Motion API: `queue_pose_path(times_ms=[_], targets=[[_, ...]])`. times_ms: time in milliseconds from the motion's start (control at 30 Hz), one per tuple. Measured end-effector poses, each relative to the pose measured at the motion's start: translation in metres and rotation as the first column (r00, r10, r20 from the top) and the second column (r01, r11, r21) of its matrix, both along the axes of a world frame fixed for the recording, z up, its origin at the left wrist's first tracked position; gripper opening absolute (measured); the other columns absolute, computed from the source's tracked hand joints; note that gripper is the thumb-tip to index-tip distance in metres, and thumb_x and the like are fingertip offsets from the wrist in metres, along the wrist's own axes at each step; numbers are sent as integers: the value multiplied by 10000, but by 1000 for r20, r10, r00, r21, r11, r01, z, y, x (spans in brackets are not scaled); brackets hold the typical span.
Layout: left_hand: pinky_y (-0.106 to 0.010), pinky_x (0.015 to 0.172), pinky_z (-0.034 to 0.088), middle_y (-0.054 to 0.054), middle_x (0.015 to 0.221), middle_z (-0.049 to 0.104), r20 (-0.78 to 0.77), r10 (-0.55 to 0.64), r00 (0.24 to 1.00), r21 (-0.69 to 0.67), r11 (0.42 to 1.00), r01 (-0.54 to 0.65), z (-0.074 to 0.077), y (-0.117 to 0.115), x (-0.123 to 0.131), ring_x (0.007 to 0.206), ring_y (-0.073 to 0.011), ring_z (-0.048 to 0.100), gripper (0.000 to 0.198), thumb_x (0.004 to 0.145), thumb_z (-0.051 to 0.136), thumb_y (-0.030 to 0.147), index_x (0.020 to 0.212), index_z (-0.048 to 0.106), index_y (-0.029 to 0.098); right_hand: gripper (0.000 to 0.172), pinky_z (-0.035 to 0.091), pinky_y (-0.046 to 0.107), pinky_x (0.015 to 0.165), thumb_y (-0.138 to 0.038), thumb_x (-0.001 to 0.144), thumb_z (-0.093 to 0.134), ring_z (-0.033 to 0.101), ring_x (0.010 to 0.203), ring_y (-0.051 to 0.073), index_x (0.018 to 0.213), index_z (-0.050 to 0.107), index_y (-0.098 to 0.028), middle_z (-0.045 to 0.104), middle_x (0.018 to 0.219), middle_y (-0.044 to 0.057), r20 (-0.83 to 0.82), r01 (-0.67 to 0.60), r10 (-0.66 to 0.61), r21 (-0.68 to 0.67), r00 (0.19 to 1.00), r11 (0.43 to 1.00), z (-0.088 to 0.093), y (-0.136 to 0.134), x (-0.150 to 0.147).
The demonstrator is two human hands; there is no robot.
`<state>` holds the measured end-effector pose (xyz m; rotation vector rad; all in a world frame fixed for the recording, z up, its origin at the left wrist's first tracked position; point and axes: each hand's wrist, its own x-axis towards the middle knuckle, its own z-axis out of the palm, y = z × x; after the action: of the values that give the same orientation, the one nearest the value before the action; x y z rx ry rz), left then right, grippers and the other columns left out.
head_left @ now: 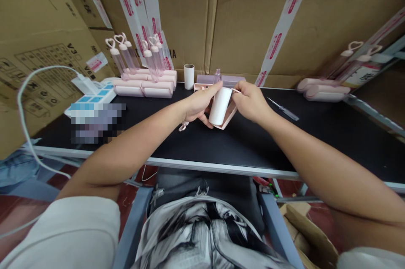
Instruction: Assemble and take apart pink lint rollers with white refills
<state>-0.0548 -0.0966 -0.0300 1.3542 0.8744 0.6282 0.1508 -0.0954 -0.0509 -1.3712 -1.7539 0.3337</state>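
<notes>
Over the black table, my left hand (202,105) is closed around a white sticky-paper roll (220,106), tilted slightly. My right hand (251,101) grips the edge of an open pale pink lint roller case (230,116), which sits behind and beside the roll. Whether the roll touches the case inside is hard to tell. A small pink heart-shaped loop (183,126) shows under my left wrist. Just past my hands lies a lilac lint roller case (233,81), partly hidden by them. A white cardboard-cored roll (189,77) stands upright to its left.
Pink lint rollers with heart-topped handles (144,85) are stacked at the back left, others (327,90) at the right. A screwdriver (284,110) lies right of my hands. A power strip (91,99) with a white cable is at left. Cardboard (247,20) walls the back.
</notes>
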Motion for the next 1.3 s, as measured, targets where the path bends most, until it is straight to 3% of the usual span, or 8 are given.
queue_pose_path(times_ms=[200, 333, 533, 600, 700, 833, 1067, 1300], targets=[[-423, 647, 661, -115, 965, 810, -22, -6, 1000, 1, 1000, 7, -1, -2, 5, 848, -298, 769, 694, 895, 551, 871, 1118, 717, 235, 173, 502, 369, 409, -316, 857, 687, 577, 451, 227, 872, 518, -287, 599, 583, -28, -273, -104, 42, -218, 961, 970, -3, 0, -3], [-377, 611, 632, -99, 894, 794, -33, 92, 995, 126, 988, -87, -5, 0, 5, 815, -285, 753, 618, 898, 565, 804, 1051, 724, 227, 324, 640, 394, 512, -336, 797, 811, 687, 598, 220, 932, 521, -285, 682, 740, -19, -411, -259, 155, -211, 898, 943, 5, -7, -4], [-371, 625, 565, -71, 809, 697, -137, 184, 973, 346, 930, -127, -3, 2, 4, 783, -276, 697, 516, 946, 481, 689, 990, 687, 219, 380, 681, 373, 670, -422, 790, 864, 739, 780, 199, 1046, 623, -277, 716, 911, -6, -501, -470, 313, -224, 807, 854, 18, -20, 1], [-389, 715, 564, -73, 862, 686, -208, 219, 953, 513, 854, -84, -1, 2, 2, 840, -271, 678, 475, 940, 490, 646, 984, 666, 207, 418, 686, 390, 729, -489, 781, 893, 750, 834, 208, 1027, 635, -269, 723, 949, 2, -517, -502, 336, -219, 787, 837, 20, -21, 2], [-454, 942, 545, -98, 1014, 696, -284, 331, 900, 774, 633, 12, 1, 1, -3, 998, -295, 659, 457, 912, 556, 638, 988, 642, 196, 553, 673, 411, 777, -633, 723, 954, 743, 895, 234, 954, 614, -261, 745, 992, 25, -426, -512, 411, -153, 806, 845, 19, -19, 9], [-513, 1090, 486, -147, 1204, 681, -329, 356, 874, 887, 434, 157, 1, -2, -8, 1178, -358, 633, 498, 856, 689, 645, 1077, 642, 201, 633, 651, 452, 863, -717, 651, 980, 751, 1077, 311, 886, 607, -263, 787, 1261, 97, -187, -530, 516, -31, 836, 848, 17, -14, 21], [-538, 1142, 450, -177, 1322, 679, -325, 398, 858, 931, 293, 217, 4, -5, -9, 1295, -410, 592, 545, 834, 748, 589, 1188, 646, 188, 622, 646, 458, 834, -758, 681, 943, 766, 1167, 359, 814, 594, -261, 790, 1288, 132, 2, -442, 449, 170, 894, 880, 15, -16, 21], [-511, 1132, 503, -168, 1339, 707, -332, 462, 822, 942, 205, 265, 3, -8, -8, 1317, -379, 615, 477, 862, 721, 475, 1210, 656, 156, 565, 592, 371, 658, -717, 722, 947, 771, 991, 300, 781, 634, -251, 816, 1108, 107, 127, -455, 441, 362, 888, 814, 7, -6, 23]])
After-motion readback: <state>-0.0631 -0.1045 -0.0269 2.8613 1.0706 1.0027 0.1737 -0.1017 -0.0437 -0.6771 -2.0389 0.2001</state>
